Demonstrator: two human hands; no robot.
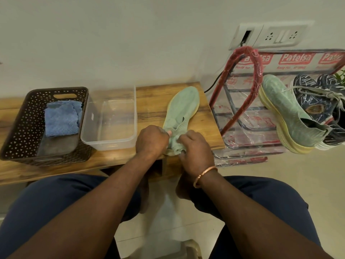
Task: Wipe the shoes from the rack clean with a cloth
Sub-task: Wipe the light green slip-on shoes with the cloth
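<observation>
Green shoe (pixel 182 107) heel covered; rack (pixel 258 62), navy shoes (pixel 306 90) cut off right.

light: soft, even | shadows: faint | edges: wide-angle bowed, slightly blurred

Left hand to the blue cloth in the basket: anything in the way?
Yes. The clear plastic tub sits on the bench between the left hand and the basket holding the blue cloth. That hand and the right hand grip the green shoe.

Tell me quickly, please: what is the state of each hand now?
Left hand: closed, pinching the collar of the green shoe.
Right hand: closed, gripping the same shoe at its heel.
</observation>
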